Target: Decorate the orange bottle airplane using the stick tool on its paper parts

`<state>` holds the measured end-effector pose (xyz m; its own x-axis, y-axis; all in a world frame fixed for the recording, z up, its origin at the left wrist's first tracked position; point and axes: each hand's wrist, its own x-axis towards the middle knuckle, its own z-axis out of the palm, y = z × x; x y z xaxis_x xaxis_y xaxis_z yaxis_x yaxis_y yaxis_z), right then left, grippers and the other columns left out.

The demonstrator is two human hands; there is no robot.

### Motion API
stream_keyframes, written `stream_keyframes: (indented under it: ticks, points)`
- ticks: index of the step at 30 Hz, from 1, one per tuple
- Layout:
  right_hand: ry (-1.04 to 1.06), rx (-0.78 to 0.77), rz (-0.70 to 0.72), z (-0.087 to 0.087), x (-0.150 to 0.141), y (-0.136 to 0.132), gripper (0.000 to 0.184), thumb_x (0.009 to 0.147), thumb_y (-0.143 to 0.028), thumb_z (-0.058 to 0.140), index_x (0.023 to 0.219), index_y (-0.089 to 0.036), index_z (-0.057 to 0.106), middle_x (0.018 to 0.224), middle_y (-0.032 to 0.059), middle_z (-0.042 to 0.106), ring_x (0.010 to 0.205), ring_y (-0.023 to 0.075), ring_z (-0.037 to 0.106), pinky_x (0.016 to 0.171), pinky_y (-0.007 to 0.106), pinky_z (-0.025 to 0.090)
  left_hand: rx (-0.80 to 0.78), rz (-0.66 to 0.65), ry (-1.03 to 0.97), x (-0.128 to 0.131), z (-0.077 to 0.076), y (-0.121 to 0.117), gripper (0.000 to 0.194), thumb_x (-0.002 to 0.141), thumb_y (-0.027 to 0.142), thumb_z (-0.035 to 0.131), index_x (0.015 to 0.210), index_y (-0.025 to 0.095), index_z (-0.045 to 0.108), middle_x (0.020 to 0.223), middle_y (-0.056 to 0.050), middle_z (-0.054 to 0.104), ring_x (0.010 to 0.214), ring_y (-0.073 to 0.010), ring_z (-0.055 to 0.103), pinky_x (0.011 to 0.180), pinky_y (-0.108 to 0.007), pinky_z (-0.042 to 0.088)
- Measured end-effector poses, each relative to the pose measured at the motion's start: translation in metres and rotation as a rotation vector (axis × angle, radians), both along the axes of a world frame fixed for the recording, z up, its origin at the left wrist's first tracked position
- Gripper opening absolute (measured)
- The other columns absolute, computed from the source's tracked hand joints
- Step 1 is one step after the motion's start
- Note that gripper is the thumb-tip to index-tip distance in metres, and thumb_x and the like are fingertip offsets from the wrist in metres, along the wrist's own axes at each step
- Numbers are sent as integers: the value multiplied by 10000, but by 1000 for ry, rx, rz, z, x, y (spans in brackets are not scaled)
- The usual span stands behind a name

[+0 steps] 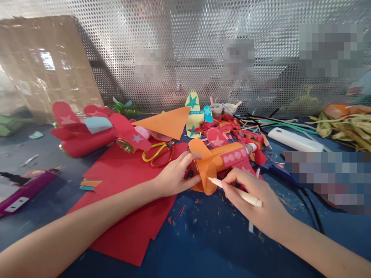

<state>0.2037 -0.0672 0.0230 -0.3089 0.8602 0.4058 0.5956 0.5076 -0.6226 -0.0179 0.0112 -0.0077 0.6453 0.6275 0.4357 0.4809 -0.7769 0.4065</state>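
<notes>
Looking through the head view, you have the orange model plane (218,159) about midway across the blue worktop (197,239), beside the far right corner of the red sheet (130,231) and well short of the worktop's far edge. Its wing (211,187) looks like thin paper and curves away from the body, so pressing hard with the cream pen (246,196) could dent it or send a stroke astray. The body looks rounded; a slack hold at its left end would probably let it roll under the tip. Loose red scraps (232,127) lie close behind it and could snag the model if you turn it. The scissors (153,154) lie on the red sheet, just beside your left hand, where a careless sweep might knock them.

Your left hand (176,173) is half curled, thumb and forefinger parted around the plane's left end and seemingly pinching it; the wing hides part of that contact. Your right hand (249,189) is closed on the pen in a writing grip, thumb against fingers, with the tip at the wing and apparently touching it. The two hands are apart, the wing between them.
</notes>
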Motion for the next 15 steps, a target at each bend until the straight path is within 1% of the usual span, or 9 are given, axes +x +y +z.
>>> stream_keyframes:
  ticks: [9,15]
  points:
    - [5,12,10,-1,-1,-1,181,904,-219,487,726,-207,515,621,-38,561,515,94,505,499,221,384,-6,6,6,0,-1,0,421,860,325,549,1221,192,377,1119,-106,548,915,-207,616,752,-343,524]
    - [17,13,7,1,0,0,168,908,-239,476,757,-205,542,654,-21,601,522,104,532,485,228,392,6,7,6,-1,-2,1,411,870,354,538,1212,190,380,1124,-114,549,947,-218,609,793,-366,521]
